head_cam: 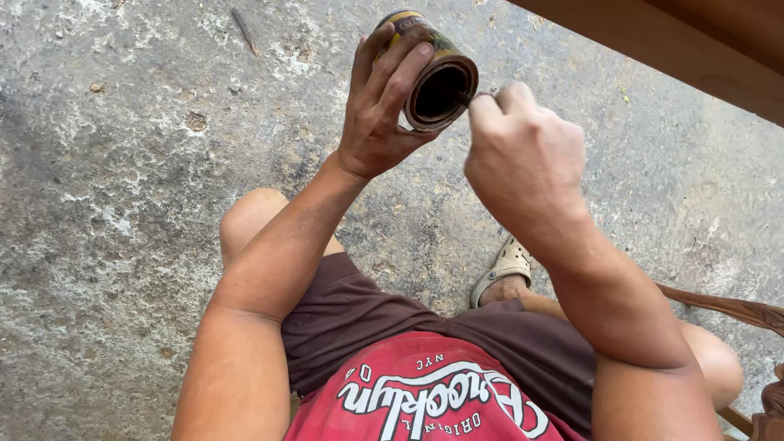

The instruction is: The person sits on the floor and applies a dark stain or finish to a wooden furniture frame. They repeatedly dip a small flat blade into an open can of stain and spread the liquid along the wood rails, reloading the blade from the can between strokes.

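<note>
My left hand [380, 110] grips a small round tin can [437, 77], tilted so its dark open mouth faces me. The can is brown-stained with a yellowish label. My right hand [523, 155] is closed beside the mouth, pinching a thin dark tool [467, 99] whose tip reaches into the can. Most of that tool is hidden by my fingers, so I cannot tell what kind it is. Both hands are raised above my knees.
Rough grey concrete floor [122, 204] lies below. A brown wooden board [694, 45] crosses the top right corner. A carved wooden piece [735, 309] shows at the lower right. My sandalled foot [502, 273] rests on the floor between my knees.
</note>
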